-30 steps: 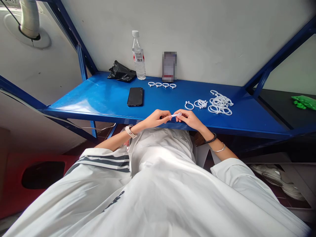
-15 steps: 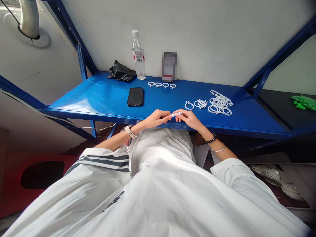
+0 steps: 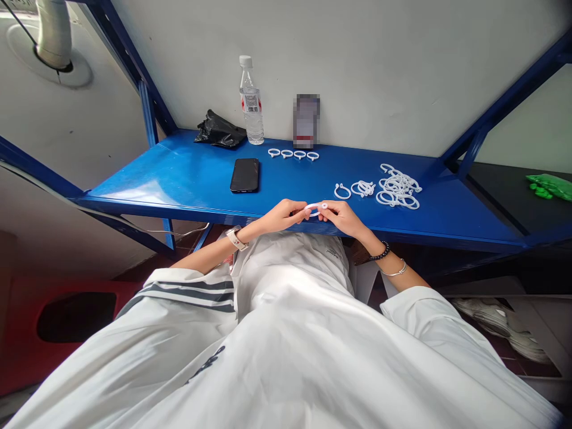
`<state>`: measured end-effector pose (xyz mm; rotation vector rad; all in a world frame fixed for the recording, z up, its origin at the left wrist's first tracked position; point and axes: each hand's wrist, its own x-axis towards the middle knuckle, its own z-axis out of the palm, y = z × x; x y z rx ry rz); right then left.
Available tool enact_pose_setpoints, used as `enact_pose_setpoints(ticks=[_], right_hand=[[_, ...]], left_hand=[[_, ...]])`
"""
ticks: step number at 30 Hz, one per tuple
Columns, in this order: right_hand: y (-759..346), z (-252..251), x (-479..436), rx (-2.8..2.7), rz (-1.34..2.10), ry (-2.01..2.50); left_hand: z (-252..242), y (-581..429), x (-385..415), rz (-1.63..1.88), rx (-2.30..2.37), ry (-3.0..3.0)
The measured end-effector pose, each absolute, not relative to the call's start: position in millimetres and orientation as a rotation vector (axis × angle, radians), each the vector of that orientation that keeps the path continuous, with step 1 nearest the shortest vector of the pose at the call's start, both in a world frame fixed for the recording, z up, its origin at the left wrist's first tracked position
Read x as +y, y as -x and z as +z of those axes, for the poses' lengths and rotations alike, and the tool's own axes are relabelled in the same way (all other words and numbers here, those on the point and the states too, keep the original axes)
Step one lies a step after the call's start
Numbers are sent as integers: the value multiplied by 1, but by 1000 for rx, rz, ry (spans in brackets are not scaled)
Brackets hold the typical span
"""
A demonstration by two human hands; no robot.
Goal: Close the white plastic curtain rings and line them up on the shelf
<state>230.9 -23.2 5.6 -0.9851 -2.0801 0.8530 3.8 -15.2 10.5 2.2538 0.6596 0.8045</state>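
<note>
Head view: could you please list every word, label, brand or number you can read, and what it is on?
None can be read.
Water bottle label: print too small.
Upright card against the wall: blurred out.
Phone: screen dark.
White trousers: dark mark, unreadable.

Surface: blue metal shelf [image 3: 179, 179]
Rear: black bag [image 3: 218, 132], water bottle [image 3: 251, 102], four rings in a row [image 3: 294, 154]
Centre: phone [image 3: 245, 174]
Right: loose ring pile [image 3: 393, 186]

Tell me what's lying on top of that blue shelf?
On the blue shelf: a black phone, water bottle, black bag, four white rings in a row, and a ring pile. The blurred object can't be identified.
</note>
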Motion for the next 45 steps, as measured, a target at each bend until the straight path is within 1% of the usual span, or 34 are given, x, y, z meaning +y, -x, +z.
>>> enact_pose_setpoints(ticks=[6, 14, 20, 25, 34, 39, 45], right_hand=[[-231, 5, -23, -2168, 738, 956], [-226, -2, -26, -2349, 146, 1019], [-221, -6, -30, -2442, -73, 1111], [-219, -4, -33, -2463, -114, 1128], [-222, -3, -30, -2426, 23, 1129], [-221, -4, -29, -2447, -13, 1126], [-221, -5, -30, -2435, -25, 1108]], left_hand=[[9, -3, -15, 775, 680, -2281], [-1, -6, -18, 826, 631, -2513], [-9, -11, -27, 759, 547, -2783], [-9, -16, -31, 714, 480, -3031], [-12, -18, -31, 696, 420, -3247], [-14, -21, -32, 719, 361, -3278], [-13, -21, -33, 652, 394, -3272]])
